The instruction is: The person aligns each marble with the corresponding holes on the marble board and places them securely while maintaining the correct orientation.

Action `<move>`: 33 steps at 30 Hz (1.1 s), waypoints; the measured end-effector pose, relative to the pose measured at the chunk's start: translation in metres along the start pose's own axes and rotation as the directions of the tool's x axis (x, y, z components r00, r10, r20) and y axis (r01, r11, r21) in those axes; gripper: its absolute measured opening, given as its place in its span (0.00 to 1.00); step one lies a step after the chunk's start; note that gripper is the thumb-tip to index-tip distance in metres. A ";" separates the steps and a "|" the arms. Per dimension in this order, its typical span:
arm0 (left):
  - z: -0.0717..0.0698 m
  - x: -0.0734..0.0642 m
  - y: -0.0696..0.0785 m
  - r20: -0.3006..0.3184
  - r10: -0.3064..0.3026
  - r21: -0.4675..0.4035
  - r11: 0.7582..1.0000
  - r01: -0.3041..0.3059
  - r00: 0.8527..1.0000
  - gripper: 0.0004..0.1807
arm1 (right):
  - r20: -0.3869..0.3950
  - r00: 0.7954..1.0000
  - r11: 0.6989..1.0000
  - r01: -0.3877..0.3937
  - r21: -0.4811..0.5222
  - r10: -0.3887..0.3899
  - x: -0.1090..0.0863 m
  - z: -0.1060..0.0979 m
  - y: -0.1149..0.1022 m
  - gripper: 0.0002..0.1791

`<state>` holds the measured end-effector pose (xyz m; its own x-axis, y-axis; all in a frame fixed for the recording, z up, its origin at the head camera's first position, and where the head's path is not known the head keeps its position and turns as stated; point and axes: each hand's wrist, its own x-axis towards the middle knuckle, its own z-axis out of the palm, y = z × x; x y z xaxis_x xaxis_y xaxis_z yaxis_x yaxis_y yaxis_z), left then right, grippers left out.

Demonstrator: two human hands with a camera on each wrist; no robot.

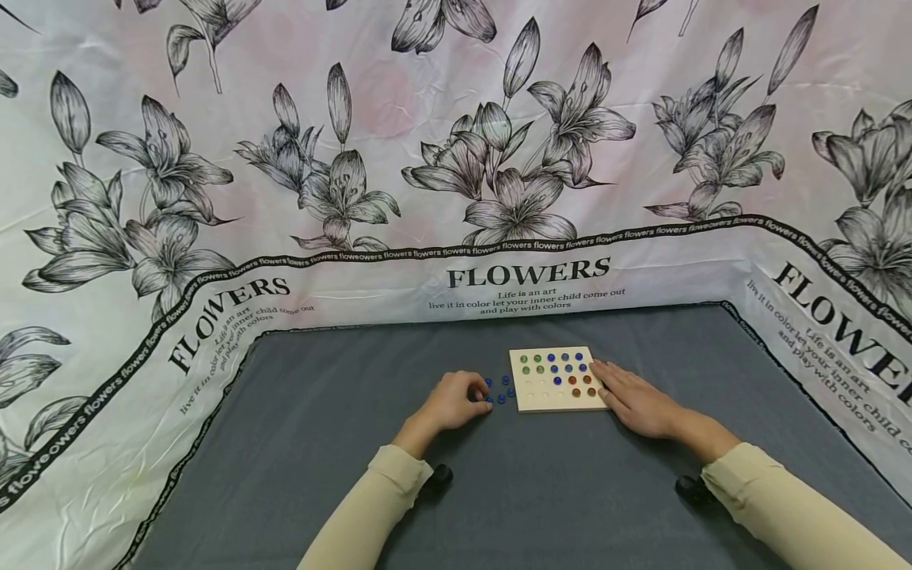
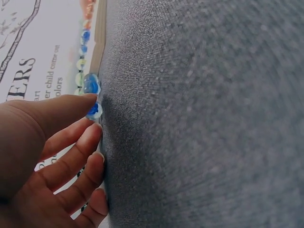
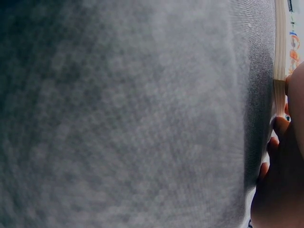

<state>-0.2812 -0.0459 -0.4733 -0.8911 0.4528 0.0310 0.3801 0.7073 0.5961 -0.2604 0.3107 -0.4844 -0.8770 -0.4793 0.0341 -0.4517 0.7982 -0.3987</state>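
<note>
A pale wooden board point(image 1: 541, 406) with rows of round hollows lies on the cloth. Green marbles point(image 1: 524, 370) fill hollows at its upper left, blue ones run through its middle and upper right, and orange-red ones point(image 1: 572, 380) sit lower right; the lower-left hollows are bare. Several loose blue marbles point(image 1: 502, 399) lie left of the board. My left hand point(image 1: 450, 401) is among them, thumb and forefinger curved and apart, with a blue marble point(image 2: 94, 110) at the thumb tip. With fingers extended, my right hand point(image 1: 641, 405) rests against the board's right edge.
Dark grey cloth point(image 1: 299, 475) covers the table. A white flower-printed border and backdrop point(image 1: 399, 285) surround it on the back and sides. Dark wrist devices point(image 1: 440, 480) show under both forearms, which wear cream sleeves point(image 1: 791, 499).
</note>
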 end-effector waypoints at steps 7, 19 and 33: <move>0.000 -0.001 0.004 -0.007 -0.023 -0.005 1.000 0.023 1.000 0.08 | -0.005 1.000 1.000 0.004 0.000 -0.004 0.000 0.001 0.001 0.32; 0.001 -0.003 0.002 0.007 -0.003 -0.031 1.000 0.003 1.000 0.05 | -0.029 0.999 1.000 0.022 0.011 -0.022 -0.003 0.004 0.001 0.32; -0.004 -0.007 -0.003 -0.031 0.049 -0.141 0.989 -0.053 0.998 0.06 | -0.013 1.000 1.000 0.006 0.000 -0.006 -0.003 0.003 -0.001 0.32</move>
<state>-0.2774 -0.0534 -0.4718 -0.8786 0.4700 0.0849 0.3881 0.5989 0.7005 -0.2568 0.3101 -0.4867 -0.8762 -0.4795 0.0486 -0.4572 0.7950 -0.3988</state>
